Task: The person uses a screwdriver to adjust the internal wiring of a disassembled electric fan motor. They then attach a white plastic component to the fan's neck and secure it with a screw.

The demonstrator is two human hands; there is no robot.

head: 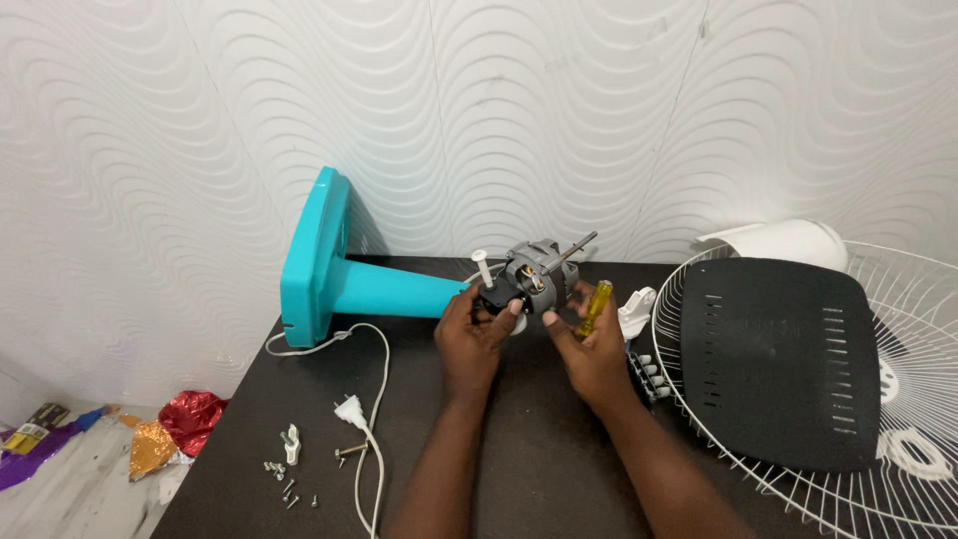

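Head view: dark matte table (519, 469), textured white wave-pattern wall panels behind. Left hand (474, 334) curled around the black plastic housing under the fan motor (531, 274), thumb on its front. The motor is bare grey metal with a thin steel shaft sticking up to the right, held just above the table near its back edge. It sits at the end of the teal plastic fan stand (374, 284), which lies on its side with its flat square base tipped up against the wall. Right hand (591, 349) closed around a screwdriver (594, 307) with a translucent yellow handle, fingertips touching the motor's side; its tip is hidden.

White power cord (377, 399) loops across the table to a white plug (348, 411). Small loose metal screws (282, 479) and a white plastic clip lie near the front left corner. Right side: a white wire fan grille (798, 479) lying flat, holding a black slotted plastic cover (778, 359); white curved shell behind. Crumpled red and gold foil (175, 429) on the floor to the left.
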